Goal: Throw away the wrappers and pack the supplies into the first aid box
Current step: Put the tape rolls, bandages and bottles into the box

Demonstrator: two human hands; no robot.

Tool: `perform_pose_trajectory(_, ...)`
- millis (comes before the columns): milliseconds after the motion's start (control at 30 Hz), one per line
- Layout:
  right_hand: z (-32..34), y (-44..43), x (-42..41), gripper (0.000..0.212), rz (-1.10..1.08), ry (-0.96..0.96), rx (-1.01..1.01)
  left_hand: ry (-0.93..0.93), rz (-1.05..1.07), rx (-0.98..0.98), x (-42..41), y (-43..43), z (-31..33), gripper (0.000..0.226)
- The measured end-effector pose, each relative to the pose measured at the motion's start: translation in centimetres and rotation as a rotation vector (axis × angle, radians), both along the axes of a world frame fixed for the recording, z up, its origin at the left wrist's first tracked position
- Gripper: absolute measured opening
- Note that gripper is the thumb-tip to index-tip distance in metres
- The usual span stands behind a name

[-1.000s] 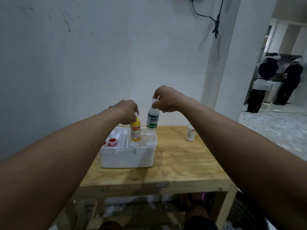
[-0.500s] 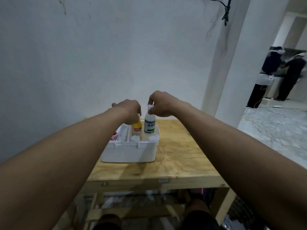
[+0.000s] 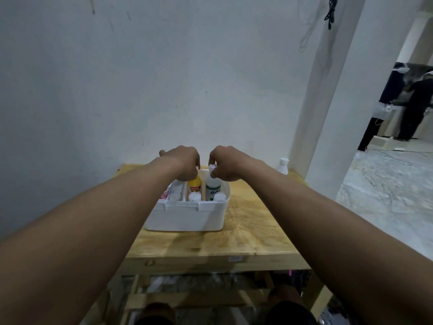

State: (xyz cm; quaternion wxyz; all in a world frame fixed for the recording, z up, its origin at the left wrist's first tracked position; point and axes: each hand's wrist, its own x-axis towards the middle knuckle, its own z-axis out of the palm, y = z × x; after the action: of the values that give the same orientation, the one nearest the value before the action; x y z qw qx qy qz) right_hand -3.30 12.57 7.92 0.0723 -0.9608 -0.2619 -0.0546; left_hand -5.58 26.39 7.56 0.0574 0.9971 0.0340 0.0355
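A white first aid box (image 3: pixel 187 218) stands open on the wooden table (image 3: pixel 253 233). My left hand (image 3: pixel 185 164) grips the top of a yellow bottle (image 3: pixel 195 184), which stands upright low inside the box. Right beside it, my right hand (image 3: pixel 226 165) pinches the cap of a white bottle with a green label (image 3: pixel 212 187), also upright inside the box. Two white caps (image 3: pixel 195 196) show in front of these bottles. A red-and-white item (image 3: pixel 164 195) peeks out at the box's left end.
Another white bottle (image 3: pixel 282 165) stands on the table's far right corner. A grey wall runs behind the table, with a pillar on the right. Two people stand in the room far right (image 3: pixel 403 106). My knees show under the table's front edge.
Both hands have lowered the yellow bottle and the green-label bottle down into the box. The camera has tilted up, so the table sits lower in view.
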Motion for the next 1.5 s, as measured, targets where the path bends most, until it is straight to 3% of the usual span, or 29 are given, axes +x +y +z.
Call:
perform_pose_trajectory(400, -0.4, 0.1, 1.2, 0.038, -0.006, 0.005, -0.059, -0.007, -0.026, 0.002, 0.2, 0.2, 0.1, 0.034)
perform_pose_trajectory(767, 0.8, -1.5, 0.5, 0.049, -0.015, 0.065, 0.034, -0.027, -0.024, -0.067, -1.0, 1.2, 0.1, 0.041)
perform_pose_trajectory(867, 1.4, -2.9, -0.1, 0.042, -0.045, 0.064, 0.061, -0.096, -0.015, -0.085, -2.4, 1.4, -0.2, 0.039)
perform_pose_trajectory(1033, 1.0, -5.8, 0.6, 0.052, -0.142, 0.055, 0.121, -0.279, 0.013, -0.047, -5.6, 0.9, -2.0, 0.038)
perform_pose_trajectory(1300, -1.1, -11.3, 3.3, 0.05, -0.285, -0.013, 0.064, -0.619, -0.035, -0.065, -9.8, 0.1, -6.9, 0.054)
perform_pose_trajectory(1500, -3.1, -14.1, 5.5, 0.053, -0.407, -0.037, -0.025, -0.602, 0.022, 0.016, -11.6, -0.7, -10.3, 0.068)
